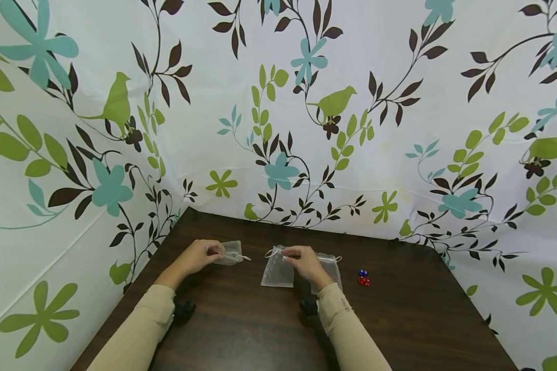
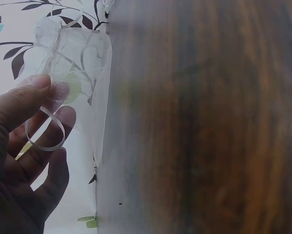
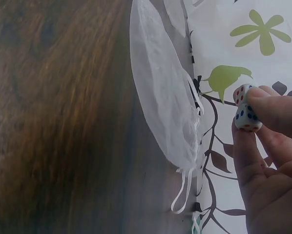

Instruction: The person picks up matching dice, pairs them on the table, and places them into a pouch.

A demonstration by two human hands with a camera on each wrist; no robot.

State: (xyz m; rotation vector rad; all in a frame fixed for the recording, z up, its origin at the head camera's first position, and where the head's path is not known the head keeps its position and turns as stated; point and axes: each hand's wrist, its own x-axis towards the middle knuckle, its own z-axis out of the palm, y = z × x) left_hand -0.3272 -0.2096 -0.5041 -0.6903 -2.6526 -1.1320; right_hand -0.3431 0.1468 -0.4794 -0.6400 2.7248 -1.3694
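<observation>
Between thumb and fingers my left hand (image 1: 199, 256) pinches a sheer white drawstring pouch (image 2: 94, 53) at the table's left. One loop of its cord hangs over the fingers in the left wrist view. My right hand (image 1: 305, 261) holds two white dice (image 3: 247, 118) with red and blue pips at its fingertips. Under and beside that hand, a second sheer pouch (image 1: 277, 273) lies flat on the table. A third pouch (image 1: 330, 268) lies to its right, partly hidden by the hand and wrist.
Right of the pouches sit blue dice (image 1: 362, 272) and, just nearer, red dice (image 1: 364, 281). The dark wooden table (image 1: 241, 330) meets a patterned cloth wall (image 1: 241, 129) at the back, with more cloth at both sides.
</observation>
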